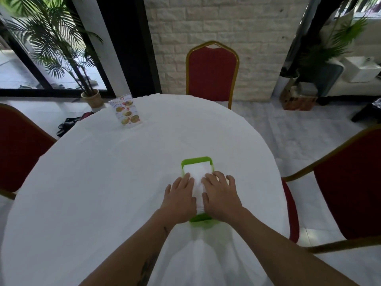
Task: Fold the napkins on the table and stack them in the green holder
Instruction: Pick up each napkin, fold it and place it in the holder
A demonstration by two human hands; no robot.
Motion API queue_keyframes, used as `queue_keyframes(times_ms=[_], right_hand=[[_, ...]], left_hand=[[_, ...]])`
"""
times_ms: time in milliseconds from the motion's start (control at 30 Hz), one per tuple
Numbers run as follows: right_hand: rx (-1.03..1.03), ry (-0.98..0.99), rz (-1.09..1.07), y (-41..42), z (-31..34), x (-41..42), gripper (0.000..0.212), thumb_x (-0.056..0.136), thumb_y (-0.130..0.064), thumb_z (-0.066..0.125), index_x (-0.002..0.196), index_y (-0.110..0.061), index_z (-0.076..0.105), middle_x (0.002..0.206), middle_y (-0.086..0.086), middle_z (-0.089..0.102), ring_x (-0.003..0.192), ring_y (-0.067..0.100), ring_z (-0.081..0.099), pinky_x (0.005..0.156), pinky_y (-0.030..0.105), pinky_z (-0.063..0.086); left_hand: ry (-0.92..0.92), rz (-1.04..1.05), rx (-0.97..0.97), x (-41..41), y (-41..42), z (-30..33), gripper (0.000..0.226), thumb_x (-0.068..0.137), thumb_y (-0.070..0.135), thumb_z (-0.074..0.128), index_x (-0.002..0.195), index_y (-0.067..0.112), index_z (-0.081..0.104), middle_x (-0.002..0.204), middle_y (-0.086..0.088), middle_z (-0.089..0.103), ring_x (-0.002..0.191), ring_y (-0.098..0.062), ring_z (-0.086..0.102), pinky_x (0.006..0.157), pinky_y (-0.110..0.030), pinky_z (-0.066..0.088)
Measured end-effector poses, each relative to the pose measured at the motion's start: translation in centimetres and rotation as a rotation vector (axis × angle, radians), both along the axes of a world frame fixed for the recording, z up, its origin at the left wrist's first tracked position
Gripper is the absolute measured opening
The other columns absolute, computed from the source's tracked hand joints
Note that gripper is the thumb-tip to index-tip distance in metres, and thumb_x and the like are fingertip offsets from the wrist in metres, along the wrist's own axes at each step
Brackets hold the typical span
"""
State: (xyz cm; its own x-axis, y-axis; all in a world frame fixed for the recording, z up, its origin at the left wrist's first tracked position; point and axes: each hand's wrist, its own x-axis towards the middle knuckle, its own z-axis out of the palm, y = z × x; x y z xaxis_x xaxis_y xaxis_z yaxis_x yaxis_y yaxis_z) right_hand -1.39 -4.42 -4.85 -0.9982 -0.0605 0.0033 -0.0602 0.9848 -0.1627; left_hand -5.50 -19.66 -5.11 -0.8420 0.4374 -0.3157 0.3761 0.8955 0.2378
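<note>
Both of my forearms reach in from the bottom edge over the white tablecloth; on the left one a dark tattoo runs along the inner side. At their ends, my left hand and my right hand lie palm down, side by side, on the stack of white napkins that sits in the green holder; the fingers of both are spread flat and fairly straight, gripping nothing, only pressing on the top napkin; a narrow strip of white shows between the two hands. My right fingers reach past the holder's right side, so that rim is hidden; my left palm covers its near left corner. Only the far rim and a bit of the near edge of the holder show green; it stands on the near right part of the round table. Farther off, towards the far left edge of the table, a picture menu card stands upright, well apart from the holder. Red chairs with gold frames ring the table: one at the far side against a pale brick wall, one at the left, one at the right; a potted palm stands by the window at the far left.
</note>
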Motion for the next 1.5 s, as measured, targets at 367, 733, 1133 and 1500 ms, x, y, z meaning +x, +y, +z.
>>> queue_keyframes(times_ms=[367, 733, 1133, 1500], right_hand=[[-0.633, 0.072, -0.280, 1.8, 0.6, -1.3, 0.040, 0.087, -0.018, 0.058, 0.126, -0.025, 0.054, 0.133, -0.006, 0.048, 0.122, 0.017, 0.043, 0.095, 0.025, 0.037], [-1.168, -0.494, -0.656, 1.6, -0.4, -1.7, 0.059, 0.092, -0.029, 0.053, 0.149, -0.028, 0.036, 0.144, 0.004, 0.049, 0.121, 0.027, 0.055, 0.102, 0.045, 0.047], [-1.159, -0.316, -0.694, 10.0, 1.1, -0.9, 0.049, 0.088, -0.022, 0.046, 0.136, -0.032, 0.050, 0.128, 0.002, 0.061, 0.112, 0.026, 0.057, 0.102, 0.047, 0.046], [-1.148, -0.286, -0.861, 16.3, -0.7, 1.7, 0.046, 0.086, -0.025, 0.048, 0.132, -0.031, 0.052, 0.123, 0.004, 0.063, 0.107, 0.026, 0.059, 0.098, 0.046, 0.049]], left_hand=[[0.190, 0.460, 0.716, 0.6, 0.1, 0.8, 0.055, 0.086, 0.013, 0.056, 0.138, 0.022, 0.042, 0.141, 0.001, 0.039, 0.129, -0.016, 0.040, 0.108, -0.029, 0.035], [-0.391, 0.771, 0.940, -0.1, 2.4, 0.4, 0.057, 0.086, 0.012, 0.053, 0.138, 0.027, 0.036, 0.131, -0.004, 0.053, 0.106, -0.023, 0.057, 0.091, -0.047, 0.053], [-0.587, 0.533, 0.954, -1.3, 11.2, 2.2, 0.057, 0.088, 0.003, 0.049, 0.135, 0.033, 0.034, 0.128, -0.001, 0.054, 0.110, -0.023, 0.057, 0.091, -0.046, 0.053], [-0.646, 0.382, 0.827, 0.3, 17.9, 1.3, 0.056, 0.086, 0.008, 0.050, 0.135, 0.028, 0.031, 0.132, -0.005, 0.052, 0.112, -0.024, 0.055, 0.095, -0.049, 0.050]])
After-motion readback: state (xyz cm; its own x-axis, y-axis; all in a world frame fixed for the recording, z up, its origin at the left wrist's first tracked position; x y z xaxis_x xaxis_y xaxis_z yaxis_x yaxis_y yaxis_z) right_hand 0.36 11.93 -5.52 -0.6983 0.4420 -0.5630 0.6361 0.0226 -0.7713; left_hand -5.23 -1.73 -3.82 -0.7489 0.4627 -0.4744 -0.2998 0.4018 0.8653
